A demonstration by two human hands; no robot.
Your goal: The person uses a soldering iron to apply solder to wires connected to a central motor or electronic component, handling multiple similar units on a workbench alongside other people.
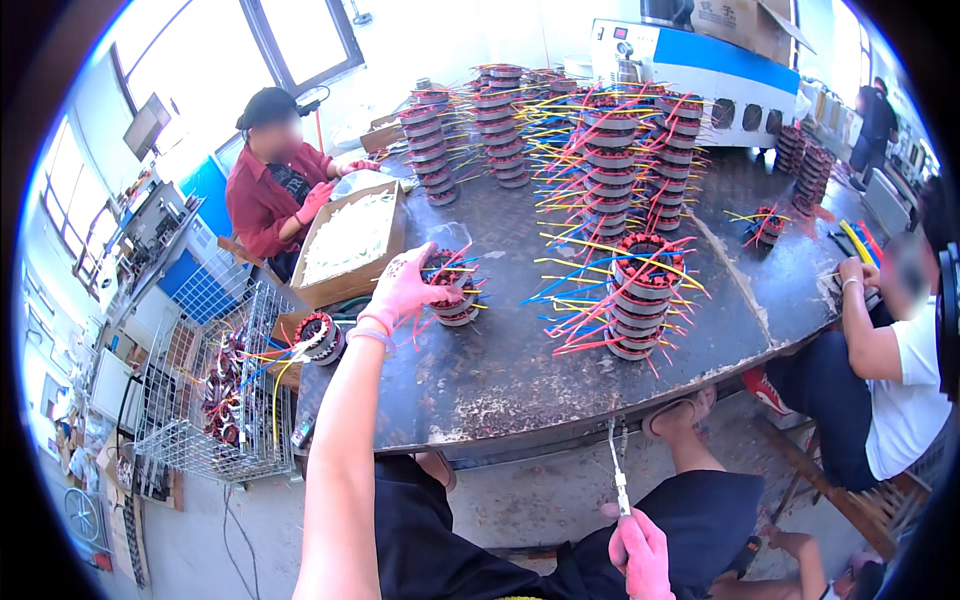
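My left hand [405,285], in a pink glove, reaches across the table with its thumb and fingers around the top of a short stack of motor stators [457,306]. Red and yellow wires poke out of that stack, and part of it is hidden by the hand. Low in front of the table edge, my right hand [643,556], also gloved in pink, grips a slim tool [622,490] with a pale handle and a thin metal tip pointing up. Its exact kind is unclear. Right of my left hand stands a taller stator stack [640,305] with red, yellow and blue wires.
Tall wired stator stacks [608,170] crowd the table's far side. A single stator [320,338] lies at the left edge beside a wire basket [215,380]. A co-worker [275,180] sits behind a cardboard box [350,240]; another person [890,350] sits at the right.
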